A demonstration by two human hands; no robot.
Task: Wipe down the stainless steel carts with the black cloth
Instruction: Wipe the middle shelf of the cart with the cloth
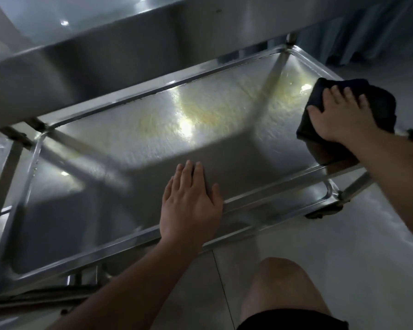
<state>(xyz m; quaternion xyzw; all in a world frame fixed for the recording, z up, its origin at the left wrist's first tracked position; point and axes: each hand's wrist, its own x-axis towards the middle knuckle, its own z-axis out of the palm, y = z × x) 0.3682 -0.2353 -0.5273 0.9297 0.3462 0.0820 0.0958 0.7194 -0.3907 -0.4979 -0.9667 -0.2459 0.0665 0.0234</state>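
while the person crouched beside the stainless steel cart (pixel 134 129), the right hand (pixel 341 115) lay on top of the black cloth (pixel 377 110), its fingers (pixel 335 91) spread and bent a little over the bunched fabric, pressing it down at the far right end of the lower shelf (pixel 224 148). the cloth sat against the shelf's raised right rim, with part of it hanging past the edge. the left hand (pixel 191 206) rested flat on the near part of the same shelf, fingers straight and close together, the thumb lying along the near rim (pixel 272 194); it held nothing. the shelf's metal looked brushed and reflective, with bright spots of reflected light and a yellowish sheen across its middle and far right corner. an upper shelf (pixel 105 48) of the cart crossed the top of the view above the lower one. a corner post (pixel 291 39) rose at the far right corner, and a dark caster (pixel 320 214) showed under the near right corner. the cart stood on a pale tiled floor (pixel 343 234). the person's bare knee (pixel 281 282) and the hem of dark shorts (pixel 293 322) showed at the bottom edge.
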